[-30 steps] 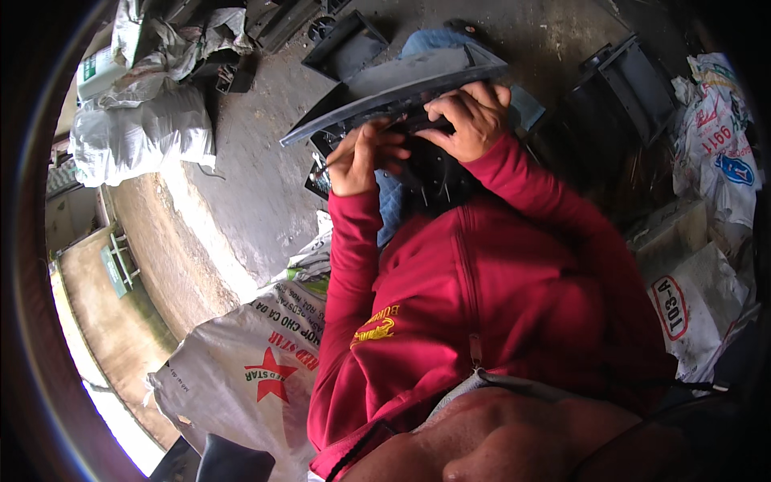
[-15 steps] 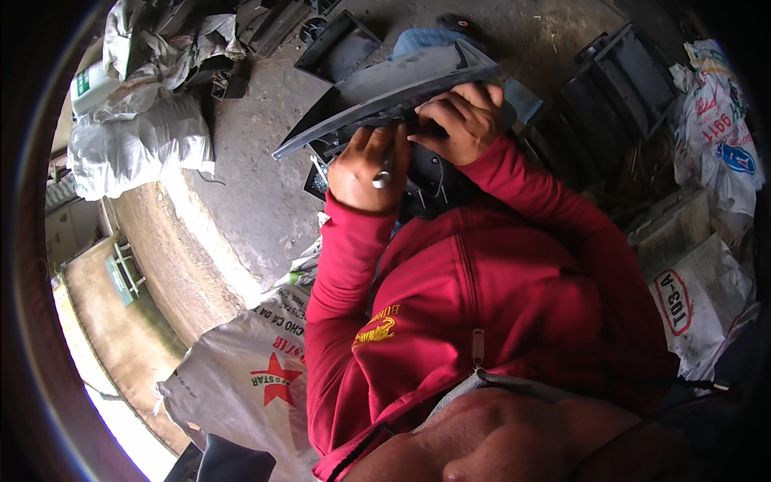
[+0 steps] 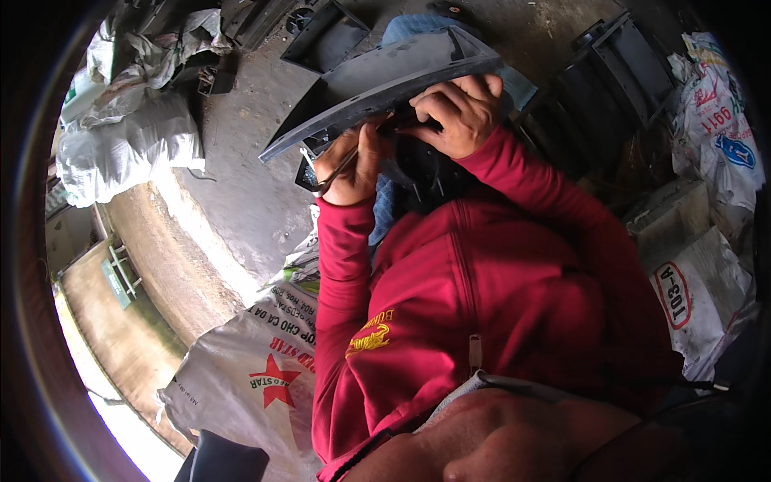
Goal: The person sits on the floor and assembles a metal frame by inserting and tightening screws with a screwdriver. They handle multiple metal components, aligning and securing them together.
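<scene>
"Although the right hand (image 3: 462, 116) has barely shifted, the left hand (image 3: 353, 165) has rolled over. Half a second ago the end of its slim metal tool (image 3: 339, 172) pointed up at us; now the shank lies across the hand toward the wrist."

"Noted. Grip?"

"Left fingers closed round the tool — tip hidden below the dark panel (image 3: 393, 68). Right fingers curled at the panel's near edge, thumb beneath. Whether they pinch anything there, I cannot tell. The two hands are close together."

"Position of the panel?"

"Raised in front of the chest, tilted, its left end nearer the wearer. A small tray (image 3: 303, 185) of bits shows just under that end, beside a blue denim leg (image 3: 384, 210). Farther off, an open black box (image 3: 325, 40) sits on the floor (image 3: 249, 185)."

"Interpretation of the roll?"

"My judgement: one stroke of a turning motion, as the hands remain at the same stretch of edge. The work hasn't moved to a new spot — direction and result of the turn not visible."
</scene>
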Available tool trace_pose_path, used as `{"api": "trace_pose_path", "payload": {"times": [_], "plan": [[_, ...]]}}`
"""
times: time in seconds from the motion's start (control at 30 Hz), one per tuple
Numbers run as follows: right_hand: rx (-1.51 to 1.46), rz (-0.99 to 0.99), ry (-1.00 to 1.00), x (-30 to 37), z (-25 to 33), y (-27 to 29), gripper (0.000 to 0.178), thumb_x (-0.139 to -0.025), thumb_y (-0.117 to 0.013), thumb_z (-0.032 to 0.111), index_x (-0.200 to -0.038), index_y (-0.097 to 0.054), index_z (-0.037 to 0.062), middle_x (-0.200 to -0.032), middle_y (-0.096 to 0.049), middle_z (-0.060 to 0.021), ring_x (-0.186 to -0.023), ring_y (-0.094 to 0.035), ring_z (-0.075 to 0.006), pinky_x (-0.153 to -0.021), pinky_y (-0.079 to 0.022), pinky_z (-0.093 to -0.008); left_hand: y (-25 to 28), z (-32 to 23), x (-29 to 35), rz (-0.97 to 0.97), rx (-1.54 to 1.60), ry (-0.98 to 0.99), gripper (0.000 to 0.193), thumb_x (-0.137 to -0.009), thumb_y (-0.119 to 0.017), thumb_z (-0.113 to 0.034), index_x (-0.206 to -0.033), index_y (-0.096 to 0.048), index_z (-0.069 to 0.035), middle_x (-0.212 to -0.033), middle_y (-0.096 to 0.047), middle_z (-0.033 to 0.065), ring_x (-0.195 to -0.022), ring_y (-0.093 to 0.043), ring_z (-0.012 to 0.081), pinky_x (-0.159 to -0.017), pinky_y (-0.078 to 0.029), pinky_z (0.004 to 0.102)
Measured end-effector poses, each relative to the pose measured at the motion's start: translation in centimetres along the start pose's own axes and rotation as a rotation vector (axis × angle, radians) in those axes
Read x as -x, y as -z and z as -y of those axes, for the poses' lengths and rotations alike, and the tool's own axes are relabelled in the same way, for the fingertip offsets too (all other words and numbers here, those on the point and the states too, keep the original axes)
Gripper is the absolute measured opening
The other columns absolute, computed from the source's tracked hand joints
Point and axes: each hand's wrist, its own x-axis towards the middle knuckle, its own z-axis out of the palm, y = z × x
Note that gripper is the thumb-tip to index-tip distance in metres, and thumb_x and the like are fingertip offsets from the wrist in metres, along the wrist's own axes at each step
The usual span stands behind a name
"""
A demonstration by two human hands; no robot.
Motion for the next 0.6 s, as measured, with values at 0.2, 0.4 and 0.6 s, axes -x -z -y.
{"api": "trace_pose_path", "payload": {"times": [0.2, 0.4, 0.6], "plan": [[-0.002, 0.006, 0.005, 0.2, 0.1, 0.2, 0.038, -0.064, -0.085, 0.043, -0.074, -0.054, 0.0227, -0.086, -0.065, 0.017, -0.082, -0.054, -0.0109, -0.08, -0.029, -0.0354, 0.3, -0.2, 0.7, 0.041, 0.291, 0.255, 0.041, -0.104, -0.048, -0.032, -0.115, -0.066, 0.004, -0.064, -0.065, 0.0079, -0.051, -0.061, 0.0132, -0.047, -0.046, 0.0231], [-0.08, -0.012, 0.029, 0.0, -0.1, 0.6, 0.036, -0.065, -0.087, 0.034, -0.08, -0.058, 0.0208, -0.09, -0.067, 0.0135, -0.087, -0.056, -0.014, -0.082, -0.034, -0.0359, 1.1, 1.0, -0.3, 0.079, 0.421, 0.327, 0.048, -0.102, -0.051, -0.038, -0.115, -0.064, 0.007, -0.067, -0.066, 0.0105, -0.053, -0.063, 0.0174, -0.045, -0.047, 0.0254], [-0.32, -0.158, -0.111, 0.5, -5.7, 4.9, 0.11, -0.054, -0.094, 0.037, -0.14, -0.037, 0.0002, -0.14, -0.048, -0.0199, -0.127, -0.048, -0.036, -0.109, -0.037, -0.0466, 1.3, -3.8, 0.4, -0.042, 0.137, -0.115, 0.023, -0.099, -0.058, -0.013, -0.107, -0.068, 0.006, -0.079, -0.067, 0.0102, -0.055, -0.059, 0.0098, -0.047, -0.045, 0.0223]]}}
